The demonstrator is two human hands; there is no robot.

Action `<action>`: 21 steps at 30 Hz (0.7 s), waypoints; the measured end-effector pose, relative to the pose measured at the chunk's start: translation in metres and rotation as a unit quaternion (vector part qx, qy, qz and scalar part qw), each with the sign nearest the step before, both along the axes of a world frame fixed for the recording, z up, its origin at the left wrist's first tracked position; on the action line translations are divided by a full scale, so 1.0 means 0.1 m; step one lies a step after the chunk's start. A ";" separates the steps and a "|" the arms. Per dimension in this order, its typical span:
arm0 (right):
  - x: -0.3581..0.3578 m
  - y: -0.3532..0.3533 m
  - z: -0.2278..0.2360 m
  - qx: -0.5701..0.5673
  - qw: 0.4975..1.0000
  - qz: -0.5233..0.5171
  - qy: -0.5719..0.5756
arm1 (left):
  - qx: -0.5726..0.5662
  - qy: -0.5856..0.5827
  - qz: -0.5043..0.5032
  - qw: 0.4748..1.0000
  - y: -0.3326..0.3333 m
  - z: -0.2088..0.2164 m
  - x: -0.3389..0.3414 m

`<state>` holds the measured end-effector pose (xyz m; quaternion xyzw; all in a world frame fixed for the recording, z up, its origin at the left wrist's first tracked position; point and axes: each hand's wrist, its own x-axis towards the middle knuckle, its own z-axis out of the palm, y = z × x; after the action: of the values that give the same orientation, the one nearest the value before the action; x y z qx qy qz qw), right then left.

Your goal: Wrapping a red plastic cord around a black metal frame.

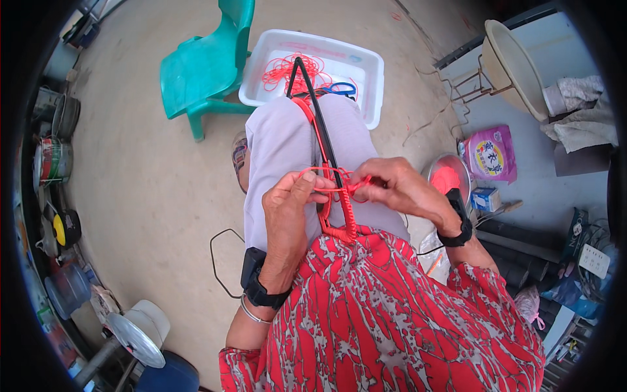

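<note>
A long black frame (321,121), narrow and pointed at its far end, lies over my lap between my thighs. Red cord is wrapped along part of it, with a tight coiled stretch of red wrapping (351,215) near my waist. My left hand (285,204) pinches a strand of the red cord (324,168), which makes a loose loop across the frame. On the other side, the fingers of my right hand (400,186) are closed on the cord close to the frame. Exactly where the strand passes around the frame is hidden by my fingers.
Beyond my knees stands a white plastic tub (375,104) holding tangled red cord (277,70) and blue-handled scissors (341,87). A green plastic chair (202,68) is beside it. To my right are a metal bowl (465,186) with red contents and a purple bag (490,155).
</note>
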<state>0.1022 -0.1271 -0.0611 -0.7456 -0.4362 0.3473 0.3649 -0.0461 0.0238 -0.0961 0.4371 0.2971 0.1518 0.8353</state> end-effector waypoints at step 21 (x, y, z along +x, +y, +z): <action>0.38 -0.19 -0.17 0.099 0.882 -0.313 0.340 | 0.363 -0.062 -0.048 0.928 -0.25 0.20 -0.26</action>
<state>0.1399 -0.1461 -0.0777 -0.6397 -0.0618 0.4022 0.6521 -0.0721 -0.0017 -0.0762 0.7142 0.1479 0.2358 0.6422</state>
